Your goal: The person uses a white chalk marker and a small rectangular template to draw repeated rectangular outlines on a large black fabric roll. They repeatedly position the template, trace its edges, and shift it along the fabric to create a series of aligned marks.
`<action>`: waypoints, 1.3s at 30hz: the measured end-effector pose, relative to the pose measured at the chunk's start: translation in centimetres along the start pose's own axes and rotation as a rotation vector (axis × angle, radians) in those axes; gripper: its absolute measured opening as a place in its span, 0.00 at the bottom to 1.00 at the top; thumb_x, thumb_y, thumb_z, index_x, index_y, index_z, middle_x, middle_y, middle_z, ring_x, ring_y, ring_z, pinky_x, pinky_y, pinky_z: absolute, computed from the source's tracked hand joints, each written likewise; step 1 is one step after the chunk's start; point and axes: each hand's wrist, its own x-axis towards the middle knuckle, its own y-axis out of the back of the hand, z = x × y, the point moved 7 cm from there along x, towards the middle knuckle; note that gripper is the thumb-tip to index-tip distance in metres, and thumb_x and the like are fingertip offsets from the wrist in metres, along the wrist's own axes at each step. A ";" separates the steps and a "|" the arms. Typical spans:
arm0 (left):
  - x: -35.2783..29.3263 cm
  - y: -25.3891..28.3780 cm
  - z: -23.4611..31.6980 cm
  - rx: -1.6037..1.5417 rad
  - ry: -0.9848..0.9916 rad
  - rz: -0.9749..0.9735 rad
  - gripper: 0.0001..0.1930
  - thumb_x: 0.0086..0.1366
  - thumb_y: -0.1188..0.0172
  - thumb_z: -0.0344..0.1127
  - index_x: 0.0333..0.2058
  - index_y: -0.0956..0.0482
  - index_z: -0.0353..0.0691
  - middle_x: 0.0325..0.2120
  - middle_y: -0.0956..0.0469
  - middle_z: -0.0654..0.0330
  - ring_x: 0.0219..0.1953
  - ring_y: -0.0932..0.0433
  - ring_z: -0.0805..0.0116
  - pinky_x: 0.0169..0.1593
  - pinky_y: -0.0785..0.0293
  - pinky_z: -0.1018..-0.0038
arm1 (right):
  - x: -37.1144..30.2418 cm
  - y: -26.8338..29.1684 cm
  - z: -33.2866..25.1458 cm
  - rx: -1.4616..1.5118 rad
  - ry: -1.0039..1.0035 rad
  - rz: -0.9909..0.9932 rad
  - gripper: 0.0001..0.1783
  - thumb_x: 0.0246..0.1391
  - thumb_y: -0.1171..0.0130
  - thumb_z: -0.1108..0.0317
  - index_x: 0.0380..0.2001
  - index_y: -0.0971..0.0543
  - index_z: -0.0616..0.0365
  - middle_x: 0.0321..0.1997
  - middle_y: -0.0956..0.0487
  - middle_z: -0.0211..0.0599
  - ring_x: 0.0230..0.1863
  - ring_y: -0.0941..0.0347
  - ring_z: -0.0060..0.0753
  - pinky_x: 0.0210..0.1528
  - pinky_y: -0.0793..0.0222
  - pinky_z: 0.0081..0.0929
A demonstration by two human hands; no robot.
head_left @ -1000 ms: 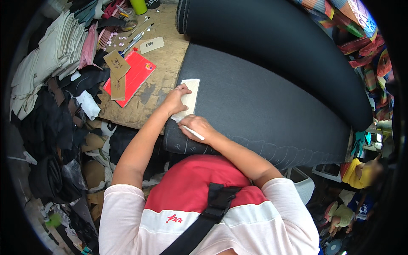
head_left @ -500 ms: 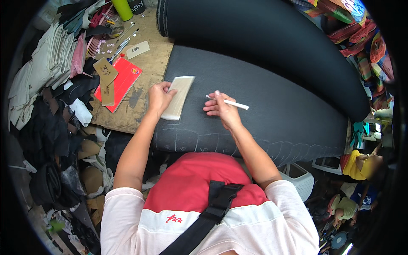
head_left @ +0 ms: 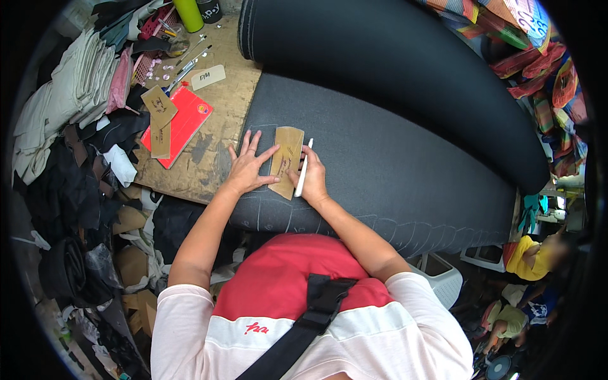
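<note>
Brown card [head_left: 290, 142], pale side up in the left hand half a second ago, appears to have been turned over: its darker, handwritten face now shows, flat or nearly so on the cloth [head_left: 392, 171], close to the cloth's left edge. Both hands have come to it, so it seems to be getting placed or steadied rather than carried.

The left hand [head_left: 246, 171] is spread, palm down, with thumb and forefinger at the card's left side. The right hand [head_left: 313, 180] is curled around a white pen [head_left: 306, 166], its thumb over the card's right edge; whether the pen's tip meets the cloth I cannot tell.

The card is stiff and matt, a long strip with gently bowed ends. Dark grey and faintly grained, the cloth carries thin white curved lines along its near edge, and a smooth black roll [head_left: 380, 76] lies across its far side. Beyond the left edge, the worktop [head_left: 221, 126] is worn, stained wood, bearing a glossy red book [head_left: 185, 123].
</note>
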 end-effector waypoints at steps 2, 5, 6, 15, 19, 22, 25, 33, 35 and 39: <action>0.0 -0.3 0.0 0.032 0.021 -0.048 0.43 0.39 0.31 0.60 0.59 0.36 0.73 0.67 0.59 0.50 0.69 0.66 0.48 0.61 0.68 0.31 | 0.2 1.4 -1.7 -0.280 0.198 0.148 0.26 0.48 0.40 0.75 0.53 0.32 0.64 0.42 0.25 0.47 0.37 0.22 0.43 0.39 0.26 0.32; 0.2 -0.3 0.1 0.024 0.051 -0.066 0.43 0.39 0.31 0.60 0.58 0.35 0.75 0.67 0.59 0.50 0.69 0.67 0.48 0.61 0.71 0.32 | 2.5 3.9 -1.1 -0.244 0.093 0.182 0.15 0.54 0.42 0.69 0.45 0.22 0.63 0.32 0.19 0.50 0.32 0.20 0.41 0.35 0.25 0.32; 0.3 -0.3 0.1 0.015 0.060 -0.063 0.43 0.38 0.30 0.60 0.58 0.35 0.74 0.67 0.59 0.50 0.69 0.67 0.48 0.61 0.71 0.32 | 3.5 4.1 -1.1 -0.195 0.093 0.162 0.14 0.54 0.42 0.67 0.42 0.21 0.63 0.29 0.19 0.50 0.29 0.21 0.42 0.33 0.26 0.32; 0.4 -0.5 -0.4 -0.071 0.066 -0.034 0.42 0.36 0.28 0.57 0.56 0.30 0.69 0.68 0.58 0.52 0.70 0.68 0.51 0.62 0.74 0.35 | 8.5 -0.1 -1.0 -0.081 0.033 -0.073 0.11 0.49 0.40 0.66 0.33 0.18 0.61 0.28 0.18 0.46 0.32 0.20 0.41 0.36 0.26 0.30; 0.5 -0.5 -0.5 -0.068 0.080 -0.034 0.42 0.36 0.28 0.57 0.56 0.30 0.69 0.68 0.58 0.52 0.70 0.67 0.51 0.62 0.74 0.35 | 7.8 2.9 0.5 -0.142 -0.055 -0.029 0.10 0.48 0.42 0.67 0.30 0.19 0.62 0.28 0.19 0.46 0.30 0.21 0.37 0.35 0.27 0.31; 0.5 -0.7 -0.5 -0.064 0.078 -0.028 0.41 0.37 0.28 0.56 0.55 0.29 0.69 0.68 0.58 0.52 0.70 0.67 0.51 0.62 0.74 0.35 | 6.6 4.2 0.7 -0.153 -0.034 0.027 0.07 0.45 0.42 0.69 0.26 0.21 0.63 0.26 0.21 0.50 0.30 0.21 0.45 0.35 0.27 0.35; 0.5 -0.7 -0.5 -0.053 0.066 -0.004 0.41 0.37 0.28 0.56 0.55 0.29 0.69 0.68 0.57 0.52 0.70 0.66 0.50 0.62 0.73 0.34 | 4.1 2.6 -1.6 -0.357 0.201 -0.031 0.06 0.44 0.43 0.70 0.23 0.23 0.62 0.27 0.22 0.51 0.31 0.24 0.55 0.36 0.27 0.43; 0.6 -1.0 -0.6 -0.013 0.070 -0.013 0.41 0.39 0.28 0.57 0.56 0.31 0.69 0.68 0.58 0.53 0.70 0.67 0.51 0.61 0.72 0.33 | -5.1 -1.2 -3.6 -0.202 0.091 -0.497 0.05 0.40 0.40 0.68 0.20 0.23 0.57 0.24 0.21 0.45 0.28 0.23 0.49 0.34 0.27 0.43; 0.6 -1.1 -0.8 -0.021 0.066 -0.014 0.41 0.39 0.29 0.57 0.57 0.31 0.69 0.68 0.58 0.53 0.70 0.67 0.51 0.61 0.72 0.33 | -4.5 -2.2 -5.0 -0.195 0.306 -0.401 0.05 0.41 0.40 0.67 0.22 0.23 0.56 0.24 0.21 0.43 0.31 0.23 0.47 0.36 0.28 0.41; 0.7 -0.9 -0.6 0.007 0.048 -0.021 0.41 0.39 0.29 0.57 0.57 0.31 0.67 0.68 0.59 0.53 0.70 0.67 0.51 0.60 0.71 0.31 | -4.9 -2.3 -4.6 -0.376 0.386 -0.463 0.06 0.41 0.39 0.65 0.24 0.22 0.54 0.25 0.21 0.39 0.35 0.24 0.42 0.38 0.29 0.37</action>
